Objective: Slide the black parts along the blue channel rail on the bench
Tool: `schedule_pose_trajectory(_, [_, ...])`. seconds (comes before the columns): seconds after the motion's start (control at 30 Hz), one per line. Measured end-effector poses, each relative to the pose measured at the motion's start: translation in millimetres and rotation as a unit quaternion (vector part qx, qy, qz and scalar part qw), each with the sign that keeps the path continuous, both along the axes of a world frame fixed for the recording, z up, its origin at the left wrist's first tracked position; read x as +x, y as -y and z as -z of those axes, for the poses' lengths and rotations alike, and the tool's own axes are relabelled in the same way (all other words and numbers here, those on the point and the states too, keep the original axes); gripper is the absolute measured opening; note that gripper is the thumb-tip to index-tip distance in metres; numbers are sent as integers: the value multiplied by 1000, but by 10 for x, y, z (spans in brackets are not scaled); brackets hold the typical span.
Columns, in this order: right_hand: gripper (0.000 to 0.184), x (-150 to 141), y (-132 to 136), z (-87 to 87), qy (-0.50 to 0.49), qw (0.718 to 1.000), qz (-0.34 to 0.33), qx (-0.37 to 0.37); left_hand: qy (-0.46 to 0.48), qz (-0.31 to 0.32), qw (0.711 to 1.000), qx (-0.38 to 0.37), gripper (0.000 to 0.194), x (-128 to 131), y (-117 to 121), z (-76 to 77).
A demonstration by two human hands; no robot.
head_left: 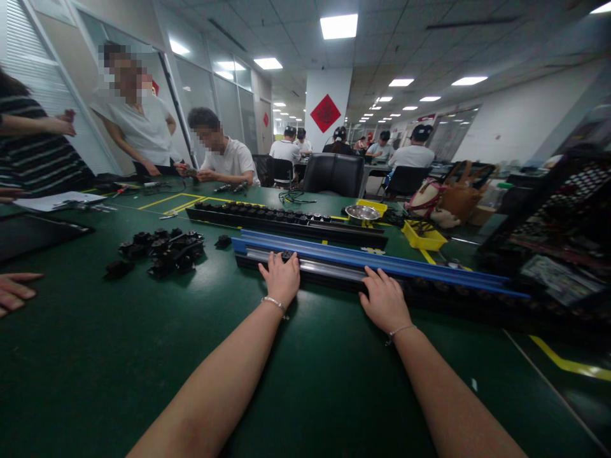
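Note:
A long black rail [329,272] with a shiny metallic channel lies across the green table in front of me, a blue rail [344,253] running along its far side. At its left part, my left hand [280,280] has its fingers closed around a small black part [287,256] sitting in the channel; the fingertips partly cover it. Farther right, my right hand [387,302] rests on the rail's near edge, fingers stretched out and apart, with nothing visible in them.
Loose black parts [176,251] are heaped on the left. Behind stands another black rail [286,219] lined with parts. A metal bowl [361,213] and a yellow bin [424,236] are at the back right. Another person's hand [16,291] reaches in at the left edge; several people sit beyond.

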State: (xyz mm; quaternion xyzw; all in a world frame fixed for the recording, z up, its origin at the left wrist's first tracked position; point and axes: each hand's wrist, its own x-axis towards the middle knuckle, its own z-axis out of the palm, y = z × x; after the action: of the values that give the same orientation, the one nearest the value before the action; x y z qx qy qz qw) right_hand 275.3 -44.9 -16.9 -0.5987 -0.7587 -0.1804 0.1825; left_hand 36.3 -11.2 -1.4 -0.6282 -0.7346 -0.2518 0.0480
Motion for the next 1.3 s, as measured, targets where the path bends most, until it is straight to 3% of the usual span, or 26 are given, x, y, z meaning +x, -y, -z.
schedule_pose_trajectory(1.3, [26, -1, 9, -11, 3, 1000, 2, 1, 14, -40, 999, 13, 45, -131, -64, 35])
